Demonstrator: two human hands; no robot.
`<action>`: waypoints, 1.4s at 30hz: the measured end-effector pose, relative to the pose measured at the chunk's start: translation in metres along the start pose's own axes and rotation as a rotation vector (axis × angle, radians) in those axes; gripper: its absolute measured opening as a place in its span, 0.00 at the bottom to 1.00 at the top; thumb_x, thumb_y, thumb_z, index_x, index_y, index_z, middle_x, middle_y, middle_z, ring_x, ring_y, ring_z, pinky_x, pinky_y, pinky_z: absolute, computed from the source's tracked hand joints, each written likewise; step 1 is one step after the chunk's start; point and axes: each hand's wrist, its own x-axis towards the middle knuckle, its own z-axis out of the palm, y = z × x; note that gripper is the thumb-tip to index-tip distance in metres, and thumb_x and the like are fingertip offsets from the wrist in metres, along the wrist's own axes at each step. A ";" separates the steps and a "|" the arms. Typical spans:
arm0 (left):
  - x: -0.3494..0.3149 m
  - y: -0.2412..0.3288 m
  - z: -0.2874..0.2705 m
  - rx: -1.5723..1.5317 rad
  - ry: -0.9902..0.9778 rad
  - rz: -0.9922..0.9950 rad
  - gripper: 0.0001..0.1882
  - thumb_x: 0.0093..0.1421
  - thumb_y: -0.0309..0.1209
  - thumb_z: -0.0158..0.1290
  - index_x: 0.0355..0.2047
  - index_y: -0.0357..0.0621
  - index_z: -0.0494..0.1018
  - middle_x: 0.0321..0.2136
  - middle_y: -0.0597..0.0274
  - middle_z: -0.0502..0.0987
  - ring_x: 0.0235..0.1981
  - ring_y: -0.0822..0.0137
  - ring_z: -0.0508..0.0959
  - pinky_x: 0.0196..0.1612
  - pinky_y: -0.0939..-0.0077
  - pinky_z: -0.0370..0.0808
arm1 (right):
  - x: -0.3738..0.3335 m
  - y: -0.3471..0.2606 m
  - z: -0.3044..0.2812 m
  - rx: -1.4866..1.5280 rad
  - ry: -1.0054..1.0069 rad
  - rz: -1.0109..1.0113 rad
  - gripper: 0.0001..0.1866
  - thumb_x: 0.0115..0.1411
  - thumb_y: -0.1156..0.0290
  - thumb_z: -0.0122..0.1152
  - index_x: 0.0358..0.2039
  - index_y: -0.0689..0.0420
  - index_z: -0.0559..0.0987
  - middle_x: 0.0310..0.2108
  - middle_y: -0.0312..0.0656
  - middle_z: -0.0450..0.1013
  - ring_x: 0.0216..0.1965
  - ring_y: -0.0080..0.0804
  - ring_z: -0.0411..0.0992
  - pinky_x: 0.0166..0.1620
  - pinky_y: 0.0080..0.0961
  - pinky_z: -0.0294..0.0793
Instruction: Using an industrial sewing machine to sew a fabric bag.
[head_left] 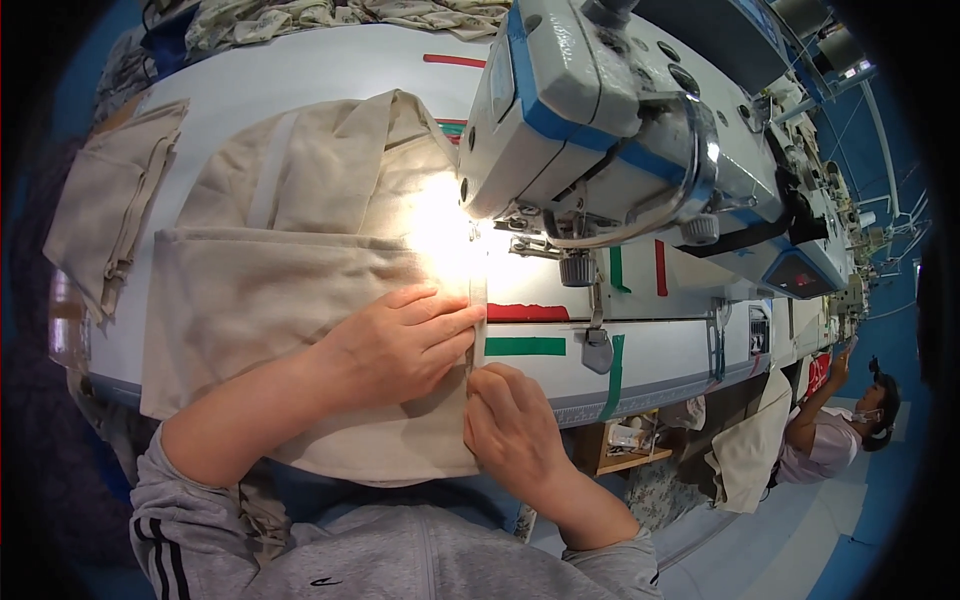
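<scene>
A large piece of beige fabric [270, 290] lies across the white table in front of a sewing machine [600, 130]. Its folded right edge runs up under the machine's needle area, where a lamp glares and hides detail. My left hand [410, 340] rests flat on the cloth beside that edge, fingers stretched toward the right. Just below it, my right hand [510, 420] pinches the fabric's edge between thumb and fingers. The cloth's near end hangs over the table edge toward my lap.
Folded beige pieces [110, 200] lie at the left. Patterned cloth [340, 15] is heaped at the back. Red and green tape strips [525, 346] mark the table [680, 345]. A metal lever [597, 350] hangs beside the needle area. Another person [840, 420] works at the far right.
</scene>
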 end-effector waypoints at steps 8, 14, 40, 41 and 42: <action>0.010 -0.008 0.001 -0.076 0.069 -0.117 0.14 0.53 0.27 0.56 0.41 0.42 0.75 0.51 0.62 0.76 0.51 0.66 0.75 0.54 0.71 0.71 | 0.003 0.007 -0.002 0.033 -0.007 0.041 0.13 0.44 0.77 0.59 0.33 0.66 0.75 0.44 0.46 0.68 0.50 0.40 0.67 0.46 0.31 0.72; 0.010 -0.015 0.002 -0.036 0.017 -0.150 0.18 0.53 0.28 0.57 0.45 0.43 0.76 0.51 0.65 0.76 0.52 0.69 0.74 0.52 0.72 0.71 | 0.012 0.011 -0.001 0.130 0.054 0.166 0.10 0.45 0.79 0.64 0.28 0.60 0.73 0.40 0.42 0.67 0.45 0.41 0.68 0.43 0.33 0.72; 0.002 0.008 -0.008 -0.148 -0.027 -0.059 0.16 0.52 0.28 0.56 0.43 0.39 0.78 0.47 0.64 0.76 0.46 0.67 0.76 0.52 0.72 0.71 | 0.010 0.009 0.006 -0.020 0.131 0.394 0.12 0.52 0.68 0.66 0.22 0.55 0.70 0.32 0.39 0.64 0.34 0.35 0.70 0.29 0.32 0.75; 0.003 0.009 -0.008 -0.148 -0.024 -0.062 0.16 0.52 0.28 0.56 0.43 0.39 0.78 0.47 0.64 0.76 0.46 0.67 0.76 0.52 0.72 0.71 | 0.010 0.007 0.005 -0.004 0.119 0.401 0.12 0.52 0.69 0.66 0.22 0.56 0.70 0.32 0.39 0.64 0.34 0.35 0.70 0.30 0.31 0.75; 0.004 0.009 -0.008 -0.121 -0.024 -0.064 0.16 0.52 0.28 0.56 0.43 0.39 0.78 0.47 0.64 0.76 0.46 0.68 0.76 0.52 0.72 0.71 | 0.010 0.007 0.004 0.013 0.106 0.407 0.12 0.52 0.69 0.66 0.22 0.56 0.70 0.32 0.39 0.64 0.34 0.36 0.70 0.31 0.31 0.75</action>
